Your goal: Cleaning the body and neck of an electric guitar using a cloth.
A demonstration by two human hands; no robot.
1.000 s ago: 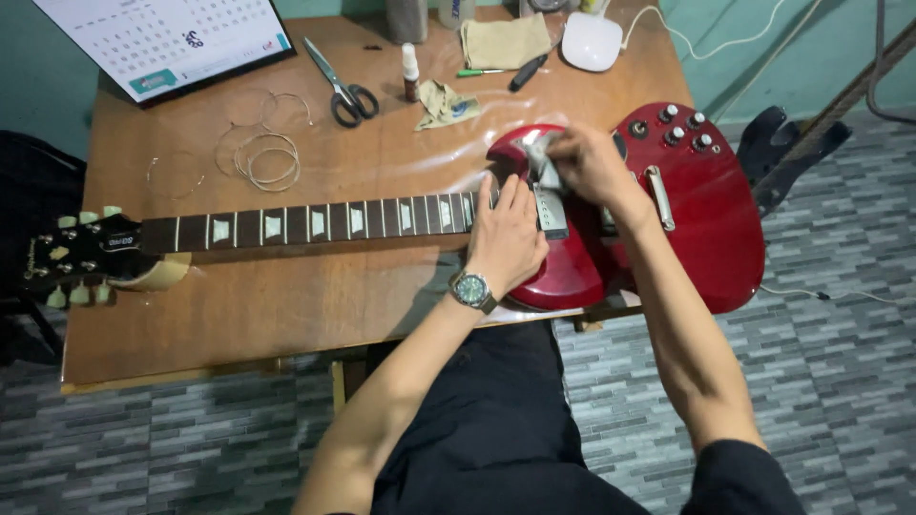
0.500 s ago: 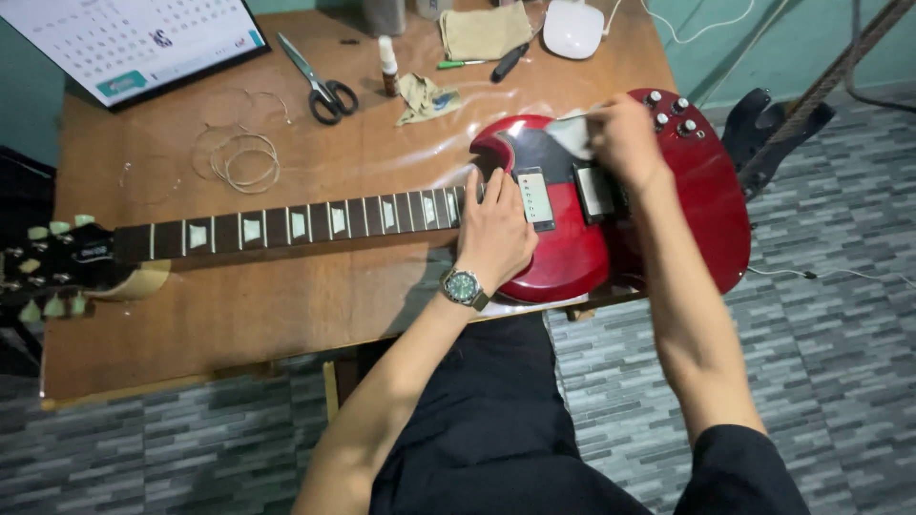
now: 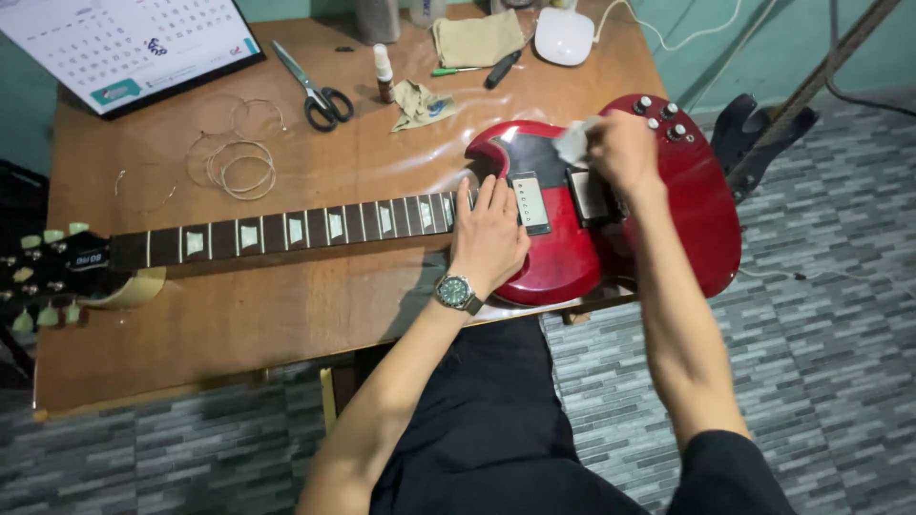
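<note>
A dark red electric guitar [image 3: 701,205] lies flat on a wooden table [image 3: 286,315], its neck [image 3: 286,231] pointing left and its headstock [image 3: 52,272] past the left edge. No strings show on the neck. My left hand [image 3: 487,234] rests flat where the neck meets the body, next to a pickup [image 3: 530,202]. A watch [image 3: 458,292] is on that wrist. My right hand [image 3: 620,148] presses a small white cloth [image 3: 572,141] onto the body near the control knobs [image 3: 658,110].
Coiled loose strings [image 3: 239,167] lie left of centre. Scissors [image 3: 320,91], a small bottle [image 3: 384,74], a crumpled cloth [image 3: 420,103], a folded tan cloth [image 3: 477,38], a screwdriver [image 3: 501,69] and a white device [image 3: 565,36] sit at the back. A calendar [image 3: 124,43] lies back left.
My right hand with the cloth has moved right across the body, from beside the pickups toward the knobs. My left hand has stayed at the neck joint.
</note>
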